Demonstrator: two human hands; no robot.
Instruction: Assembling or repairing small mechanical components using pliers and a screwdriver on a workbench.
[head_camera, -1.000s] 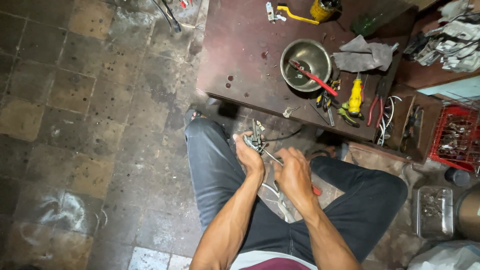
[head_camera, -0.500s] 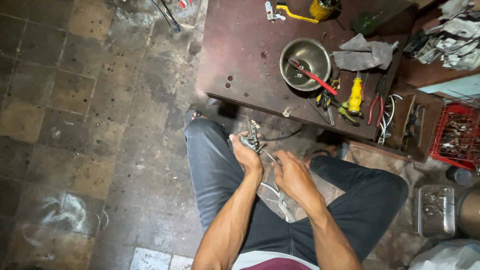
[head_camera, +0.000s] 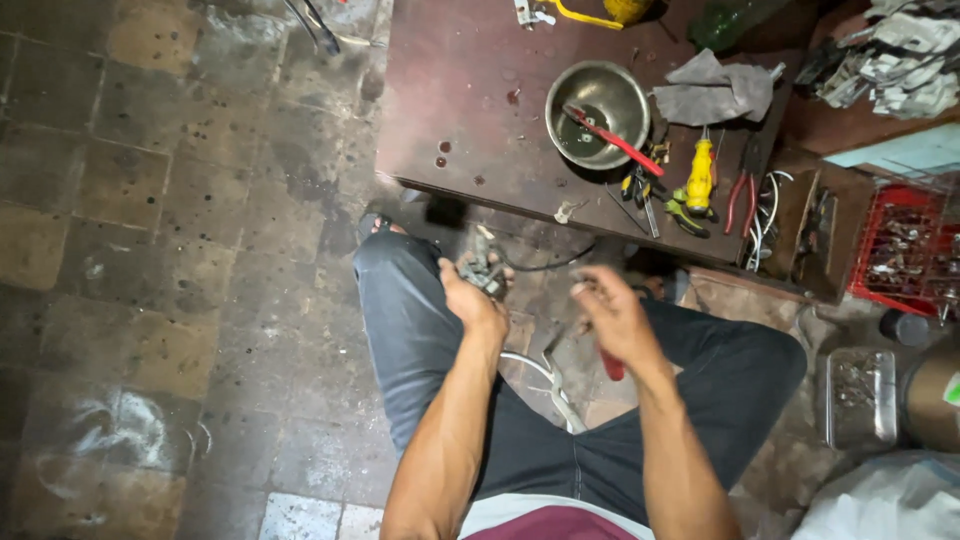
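I sit on a low seat with my knees apart, in dark trousers. My left hand (head_camera: 472, 300) grips a small dirty metal part (head_camera: 484, 270) with a dark wire trailing from it, held over my left knee. My right hand (head_camera: 612, 315) hovers a short way to the right of the part, apart from it, blurred, with its fingers curled. A red-handled tool (head_camera: 612, 366) shows just under that hand; whether the hand holds it I cannot tell. A white cable (head_camera: 548, 378) loops between my legs.
A low dark-red table (head_camera: 450, 100) stands ahead with a steel bowl (head_camera: 598, 105), a grey rag (head_camera: 715, 90), a yellow screwdriver (head_camera: 700, 175) and red pliers (head_camera: 745, 195). A red basket (head_camera: 905, 250) of metal parts and a metal tin (head_camera: 860, 395) sit at right. Stained tile floor lies left.
My right hand has drawn away to the right from the metal part, which it worked on before. My left hand has shifted slightly left with the part.
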